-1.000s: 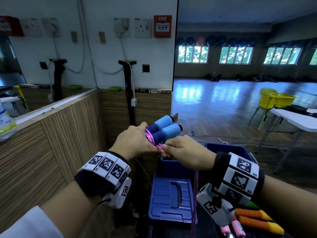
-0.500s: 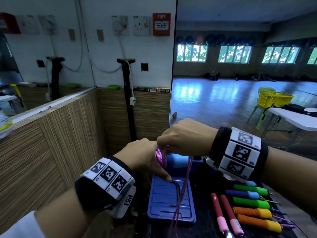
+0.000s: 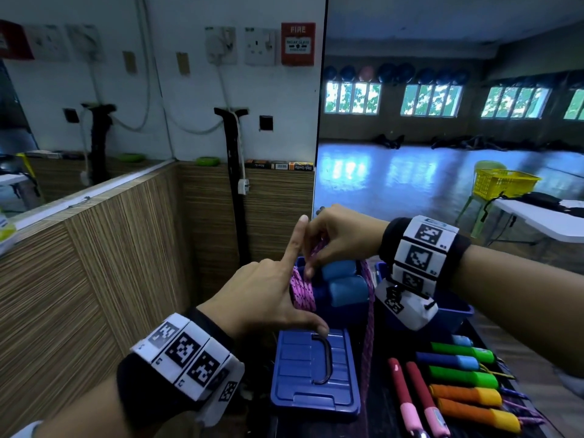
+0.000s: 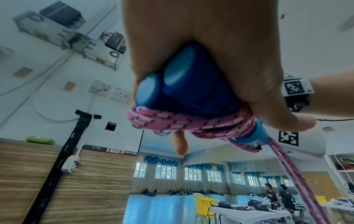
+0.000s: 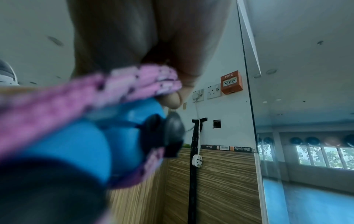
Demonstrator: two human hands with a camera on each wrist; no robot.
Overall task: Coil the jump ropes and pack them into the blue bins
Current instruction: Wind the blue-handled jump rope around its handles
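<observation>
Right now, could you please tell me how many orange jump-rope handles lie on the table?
2. Side by side on the table: the farther orange handle beside a green handle, the nearer orange handle closest to the camera. Others may be out of frame.

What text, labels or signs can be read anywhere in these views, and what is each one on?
"FIRE": red alarm box on the white wall; the smaller lines in its white panel are too blurred to read surely.
"High Quality": mirrored and upside down, on a flat box atop the wooden ledge; its other wording and barcode digits are too small.
Wristbands: black-and-white coded squares, plus tiny marks too small to read.
</observation>
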